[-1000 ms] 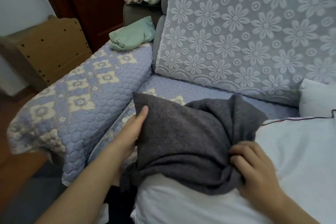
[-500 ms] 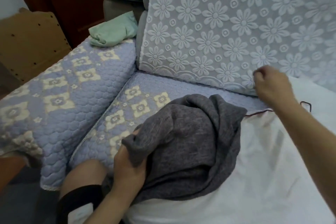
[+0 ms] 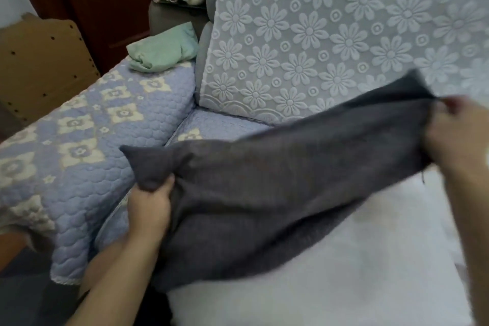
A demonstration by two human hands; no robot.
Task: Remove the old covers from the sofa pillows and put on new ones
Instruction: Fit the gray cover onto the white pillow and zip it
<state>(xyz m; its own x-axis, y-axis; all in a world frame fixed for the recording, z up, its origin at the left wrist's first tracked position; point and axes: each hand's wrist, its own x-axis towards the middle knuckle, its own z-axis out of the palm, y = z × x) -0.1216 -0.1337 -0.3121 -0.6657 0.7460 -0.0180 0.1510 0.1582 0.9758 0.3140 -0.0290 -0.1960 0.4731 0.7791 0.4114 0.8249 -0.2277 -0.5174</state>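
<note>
Your left hand (image 3: 149,204) fingers clamp one corner of the dark grey woven fabric cover (image 3: 277,180); your blurred right hand (image 3: 457,137) fingers clamp its far edge, stretched above the white pillow (image 3: 344,272).

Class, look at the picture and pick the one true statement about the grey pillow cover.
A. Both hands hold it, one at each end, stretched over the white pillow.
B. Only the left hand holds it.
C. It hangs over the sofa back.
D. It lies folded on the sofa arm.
A: the left hand grips one corner of the grey cover and the right hand pinches the other end, above the white pillow.
</note>
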